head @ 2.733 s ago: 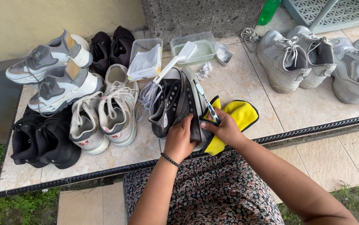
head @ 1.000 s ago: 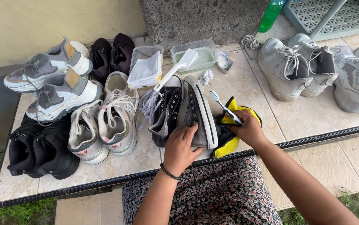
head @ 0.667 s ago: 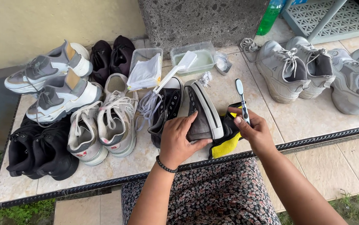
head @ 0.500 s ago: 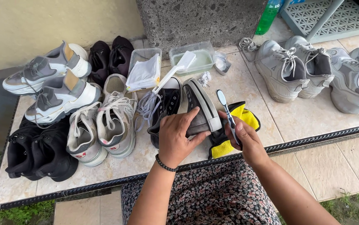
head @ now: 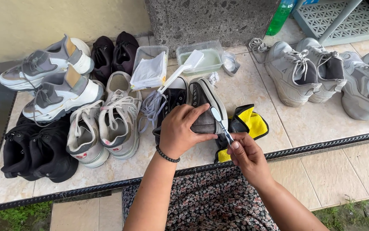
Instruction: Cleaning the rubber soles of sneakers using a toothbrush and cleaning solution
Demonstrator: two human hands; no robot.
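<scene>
The left hand (head: 180, 132) is gripping the black sneaker (head: 206, 109) on the bench (head: 253, 85); the right hand (head: 246, 156), closed around a toothbrush (head: 219, 122), is scrubbing its rubber edge. Further scrubbing likely needs steady short strokes.

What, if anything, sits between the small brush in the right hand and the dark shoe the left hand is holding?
Nothing visible: the brush in the right hand already meets the shoe beside the left hand.
</scene>
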